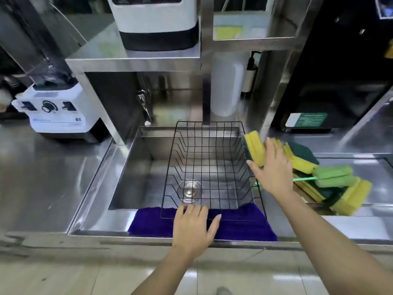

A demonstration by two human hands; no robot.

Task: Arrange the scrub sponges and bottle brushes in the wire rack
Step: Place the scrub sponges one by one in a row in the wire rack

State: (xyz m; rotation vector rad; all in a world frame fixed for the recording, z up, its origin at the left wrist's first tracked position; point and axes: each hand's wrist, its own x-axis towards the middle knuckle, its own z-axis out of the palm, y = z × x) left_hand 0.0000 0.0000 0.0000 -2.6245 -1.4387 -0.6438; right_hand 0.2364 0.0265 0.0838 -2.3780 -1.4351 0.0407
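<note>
A black wire rack (209, 167) sits over the steel sink, its front resting on a purple cloth (148, 220). Nothing lies in the rack. My left hand (194, 226) rests on the rack's front edge, fingers curled on the wire. My right hand (274, 169) grips a yellow scrub sponge (254, 145) with a green back, held upright just beside the rack's right rim. To the right, a pile of yellow and green scrub sponges (348, 199) lies on the counter, with two green bottle brushes (331, 176) on top.
The sink (136, 167) has a round drain under the rack. A white blender base (57, 111) stands at the left on the steel counter. A tap (144, 107) hangs behind the sink. A white appliance (157, 22) sits on the shelf above.
</note>
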